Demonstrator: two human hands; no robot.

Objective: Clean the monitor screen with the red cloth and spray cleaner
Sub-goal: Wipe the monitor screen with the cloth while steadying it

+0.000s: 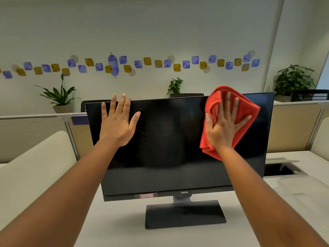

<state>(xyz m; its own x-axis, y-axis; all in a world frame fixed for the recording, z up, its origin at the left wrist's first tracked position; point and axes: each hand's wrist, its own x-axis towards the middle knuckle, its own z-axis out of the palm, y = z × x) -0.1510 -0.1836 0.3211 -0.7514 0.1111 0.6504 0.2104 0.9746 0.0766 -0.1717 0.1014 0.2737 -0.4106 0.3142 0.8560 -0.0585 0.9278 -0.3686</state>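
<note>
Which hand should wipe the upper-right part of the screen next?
Right. The right hand already presses the red cloth flat on the monitor there. The left hand is bare, open near the top-left edge.

arms: both bare to the frame edge, no sleeves showing
left hand (116, 125): no rings
right hand (223, 130): no rings
wrists: no watch

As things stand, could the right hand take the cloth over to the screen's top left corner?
Probably not cleanly: the left hand lies flat there on the monitor screen, in the path of the right hand and the red cloth.
</note>
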